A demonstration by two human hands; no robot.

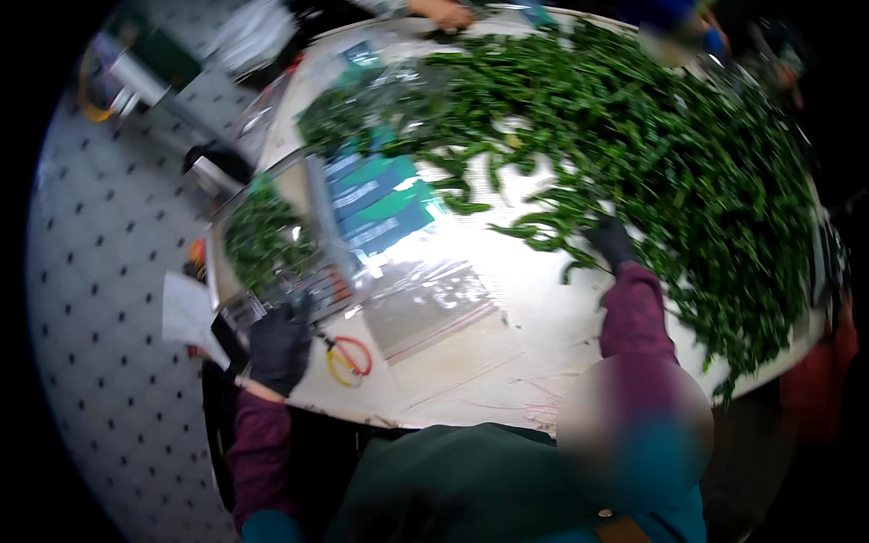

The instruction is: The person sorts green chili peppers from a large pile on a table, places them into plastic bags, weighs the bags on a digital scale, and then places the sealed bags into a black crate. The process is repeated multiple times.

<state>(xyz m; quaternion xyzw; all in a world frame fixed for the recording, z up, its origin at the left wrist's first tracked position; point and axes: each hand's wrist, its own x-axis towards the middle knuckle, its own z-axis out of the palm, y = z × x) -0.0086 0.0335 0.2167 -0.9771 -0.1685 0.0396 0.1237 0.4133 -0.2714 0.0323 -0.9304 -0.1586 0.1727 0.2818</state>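
Observation:
My left hand (280, 349), in a black glove, is at the near end of a clear bag of green peppers (266, 237). That bag lies in a shallow metal-edged tray (288, 182) at the table's left side. Blur hides whether my left fingers grip the plastic. My right hand (609, 241), also gloved in black, reaches into the near edge of a large heap of long green peppers (713, 183). Its fingertips are hidden among the peppers, so a hold cannot be made out. A few loose peppers (536, 231) lie just left of it.
Printed green-and-blue plastic bags (380, 203) and clear plastic bags (428, 315) lie mid-table. Snips with red and yellow handles (349, 360) rest beside my left hand. Thin reddish strips (468, 383) are scattered near the front edge. Another person's hand (445, 13) is at the far edge.

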